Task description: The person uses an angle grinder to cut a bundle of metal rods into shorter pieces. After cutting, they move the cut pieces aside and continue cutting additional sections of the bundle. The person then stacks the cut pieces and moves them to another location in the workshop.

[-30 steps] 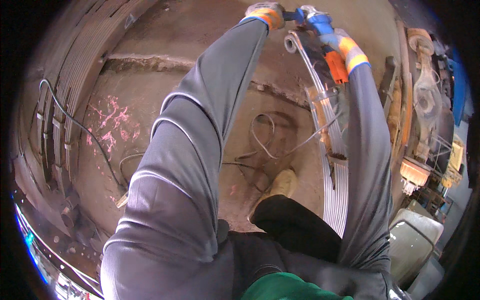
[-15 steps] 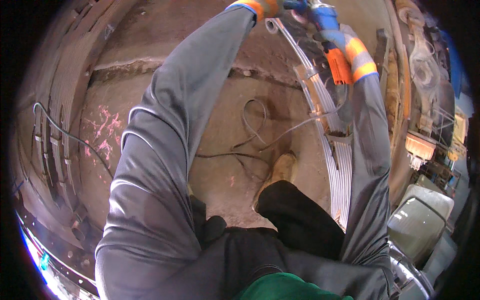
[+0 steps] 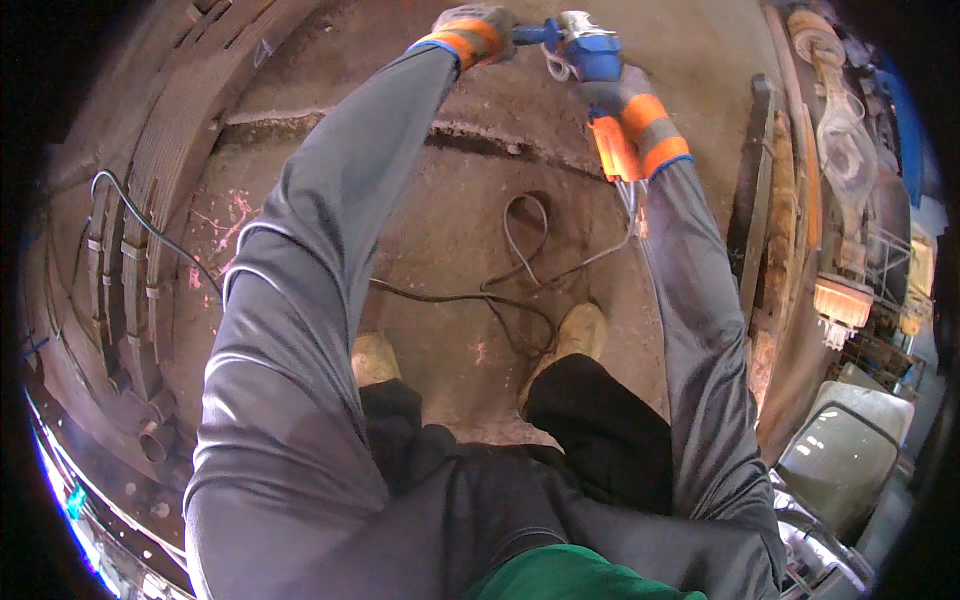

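A blue angle grinder (image 3: 592, 52) with an orange rear handle (image 3: 613, 148) is held out in front of me at the top of the view. My left hand (image 3: 480, 28), in a grey and orange glove, is wrapped round its side handle. The gloved right hand (image 3: 625, 95) grips the body near the rear handle. Underneath runs a stack of metal leaf springs; its rolled eye (image 3: 557, 66) shows beside the tool, while my right forearm and the grinder hide most of the rest. The tool's disc cannot be made out.
A power cord (image 3: 535, 235) loops across the concrete floor (image 3: 450, 230) near my boots (image 3: 580, 330). More leaf springs (image 3: 130, 270) lie along the left. On the right are long metal bars (image 3: 750, 190), an axle housing (image 3: 845, 130) and a grey chair (image 3: 840, 450).
Both hands have shifted left with the grinder, the right one most. My right forearm now covers the leaf springs that showed beside it before. Both grips stay closed on the tool.
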`<action>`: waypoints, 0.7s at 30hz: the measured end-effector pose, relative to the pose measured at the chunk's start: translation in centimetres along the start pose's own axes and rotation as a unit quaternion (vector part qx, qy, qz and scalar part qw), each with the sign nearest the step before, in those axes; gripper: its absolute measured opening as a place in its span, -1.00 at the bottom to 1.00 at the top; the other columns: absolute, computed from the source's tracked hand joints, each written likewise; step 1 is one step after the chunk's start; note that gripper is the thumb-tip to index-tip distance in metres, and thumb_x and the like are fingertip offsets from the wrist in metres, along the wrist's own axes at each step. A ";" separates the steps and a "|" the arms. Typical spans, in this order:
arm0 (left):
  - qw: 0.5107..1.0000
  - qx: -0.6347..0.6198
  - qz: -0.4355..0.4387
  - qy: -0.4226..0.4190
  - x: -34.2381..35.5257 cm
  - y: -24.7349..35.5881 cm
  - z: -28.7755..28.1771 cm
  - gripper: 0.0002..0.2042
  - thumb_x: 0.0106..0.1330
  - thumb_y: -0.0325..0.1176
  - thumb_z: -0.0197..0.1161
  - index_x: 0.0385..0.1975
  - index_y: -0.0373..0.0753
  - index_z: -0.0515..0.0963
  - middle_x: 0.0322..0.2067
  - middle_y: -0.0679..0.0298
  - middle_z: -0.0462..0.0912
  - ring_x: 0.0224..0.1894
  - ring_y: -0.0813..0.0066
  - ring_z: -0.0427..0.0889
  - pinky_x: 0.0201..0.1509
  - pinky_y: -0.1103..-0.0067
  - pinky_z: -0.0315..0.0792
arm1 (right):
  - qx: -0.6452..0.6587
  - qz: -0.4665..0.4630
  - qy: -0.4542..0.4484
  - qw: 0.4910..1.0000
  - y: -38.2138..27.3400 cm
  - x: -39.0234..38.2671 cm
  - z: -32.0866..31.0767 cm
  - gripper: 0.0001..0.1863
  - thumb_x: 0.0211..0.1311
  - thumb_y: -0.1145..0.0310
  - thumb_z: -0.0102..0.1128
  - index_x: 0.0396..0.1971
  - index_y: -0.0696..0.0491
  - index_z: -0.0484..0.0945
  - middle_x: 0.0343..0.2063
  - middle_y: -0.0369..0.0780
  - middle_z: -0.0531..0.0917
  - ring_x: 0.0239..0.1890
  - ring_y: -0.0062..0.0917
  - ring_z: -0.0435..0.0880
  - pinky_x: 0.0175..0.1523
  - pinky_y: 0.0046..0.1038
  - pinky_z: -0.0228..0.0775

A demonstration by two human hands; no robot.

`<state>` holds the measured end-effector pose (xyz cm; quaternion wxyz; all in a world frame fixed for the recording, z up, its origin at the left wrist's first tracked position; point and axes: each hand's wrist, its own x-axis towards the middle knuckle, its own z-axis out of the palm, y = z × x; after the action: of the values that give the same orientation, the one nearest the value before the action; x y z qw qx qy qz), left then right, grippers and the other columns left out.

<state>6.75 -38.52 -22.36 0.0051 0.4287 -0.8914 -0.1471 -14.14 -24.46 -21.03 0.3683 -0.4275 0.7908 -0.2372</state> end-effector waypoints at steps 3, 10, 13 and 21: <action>0.998 0.022 0.042 -0.034 -1.8 -1.2 -0.2 -0.73 0.18 -0.12 0.24 -0.15 0.01 0.67 -0.28 0.16 0.73 -0.22 0.11 0.72 -0.14 0.27 0.55 | -0.016 0.046 -0.033 0.998 -0.1 -0.6 1.8 -0.48 -0.24 0.27 0.57 -0.17 0.09 0.64 -0.33 -0.19 0.69 -0.34 -0.44 0.66 -0.25 -0.30 0.52; 0.992 0.034 0.002 -0.121 -2.6 0.5 1.1 -0.70 0.18 -0.13 0.23 -0.11 0.02 0.65 -0.27 0.16 0.73 -0.16 0.12 0.70 -0.10 0.26 0.53 | 0.047 -0.025 -0.020 0.998 1.3 -3.4 1.9 -0.44 -0.27 0.37 0.59 -0.13 0.07 0.62 -0.32 -0.26 0.69 -0.36 -0.48 0.64 -0.25 -0.33 0.55; 0.996 -0.001 0.074 -0.059 -2.7 0.1 2.1 -0.69 0.19 -0.08 0.25 -0.11 -0.02 0.67 -0.15 0.14 0.72 -0.09 0.16 0.70 -0.05 0.30 0.54 | 0.128 -0.035 -0.001 0.991 1.2 -5.1 1.7 -0.53 -0.38 0.41 0.61 -0.29 0.01 0.66 -0.41 -0.26 0.70 -0.39 -0.54 0.65 -0.26 -0.33 0.55; 0.991 -0.103 -0.017 -0.086 -5.3 -2.4 5.8 -0.63 0.08 -0.02 0.32 -0.14 -0.01 0.70 -0.26 0.13 0.74 -0.15 0.12 0.71 -0.05 0.30 0.51 | -0.222 0.034 0.103 0.969 -1.8 -7.2 6.9 -0.56 -0.09 0.25 0.44 -0.14 0.02 0.62 -0.18 -0.10 0.71 -0.11 -0.19 0.70 0.05 -0.22 0.49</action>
<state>11.15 -34.42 -27.94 -0.0301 0.4263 -0.8612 -0.2751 -5.19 -19.68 -21.27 0.1885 -0.4449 0.8712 -0.0863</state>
